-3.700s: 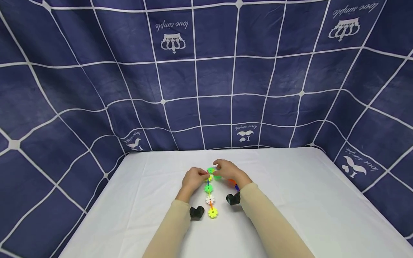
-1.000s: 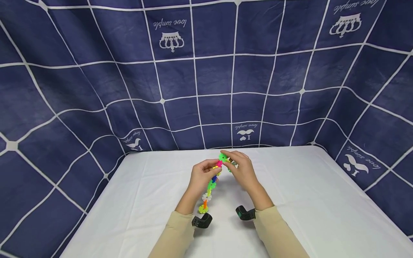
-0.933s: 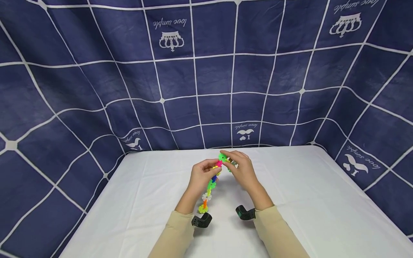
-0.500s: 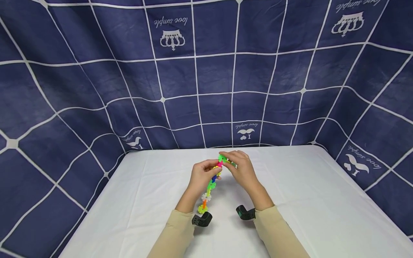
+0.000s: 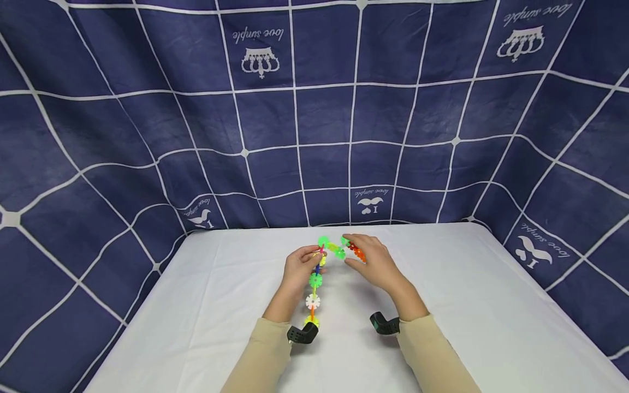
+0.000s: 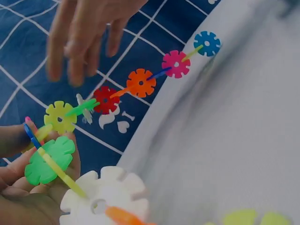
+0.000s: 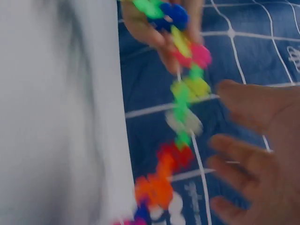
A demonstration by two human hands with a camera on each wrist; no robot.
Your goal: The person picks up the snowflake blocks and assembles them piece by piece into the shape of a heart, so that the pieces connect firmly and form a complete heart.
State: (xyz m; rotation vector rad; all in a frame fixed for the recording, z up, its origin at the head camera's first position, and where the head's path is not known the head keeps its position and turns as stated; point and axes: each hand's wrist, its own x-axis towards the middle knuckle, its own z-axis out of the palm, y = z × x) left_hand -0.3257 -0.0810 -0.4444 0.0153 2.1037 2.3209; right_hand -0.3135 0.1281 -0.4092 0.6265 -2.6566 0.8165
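A chain of interlocking flower-shaped plastic discs (image 5: 315, 280), brightly coloured, runs from close to the left wrist up to the left hand and bends over to the right. My left hand (image 5: 296, 273) pinches it near the upper end of the near stretch, between thumb and fingers. A white disc (image 6: 105, 199) and a green disc (image 6: 51, 159) hang on the near part. Beyond the grip the far part trails off with a red disc (image 6: 107, 99), an orange disc and a blue end disc (image 6: 206, 43). My right hand (image 7: 276, 140), fingers spread, is beside the chain, overlapping it in the head view.
A white cloth covers the table (image 5: 236, 284). A dark blue curtain (image 5: 324, 120) with white grid lines stands behind and at both sides. Black wrist-worn devices (image 5: 385, 324) sit at both wrists.
The right hand has let go of the chain at the green disc and moved right, its fingers now apart. The left hand still grips, slightly further left; the chain's top has shifted left.
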